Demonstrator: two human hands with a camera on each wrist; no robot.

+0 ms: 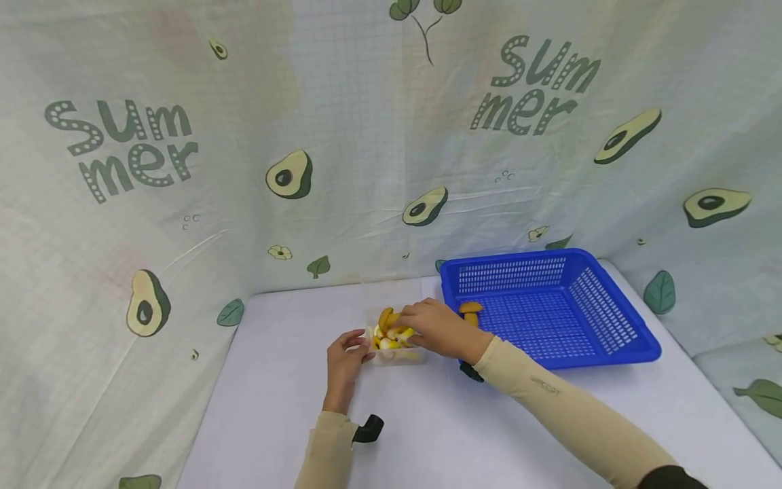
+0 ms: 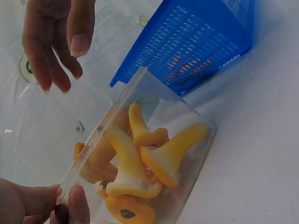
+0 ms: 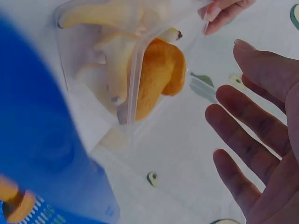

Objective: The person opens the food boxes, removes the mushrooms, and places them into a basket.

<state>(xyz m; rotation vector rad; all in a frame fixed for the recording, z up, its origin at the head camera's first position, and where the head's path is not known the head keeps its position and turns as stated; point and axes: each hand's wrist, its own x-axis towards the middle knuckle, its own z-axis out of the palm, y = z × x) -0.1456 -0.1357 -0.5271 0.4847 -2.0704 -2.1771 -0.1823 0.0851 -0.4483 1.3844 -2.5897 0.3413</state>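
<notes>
In the head view, we see one clear plastic box (image 1: pixel 400 357) on the white table (image 1: pixel 275 421), with yellow mushrooms (image 1: pixel 386 319) piled inside. To its right stands one blue basket (image 1: pixel 537 319), with one brownish-yellow mushroom (image 1: pixel 470 308) in its left part.

In the left wrist view, we count at least five mushrooms in the box, with pale stems and flared caps; one bears a dark patch. The left hand (image 2: pixel 28 203) pinches the box rim between thumb and finger.

In the right wrist view, the right hand (image 3: pixel 280 191) is spread beside the box and holds nothing. One orange mushroom (image 3: pixel 170 65) is near the rim; whether they touch, we cannot tell.
</notes>
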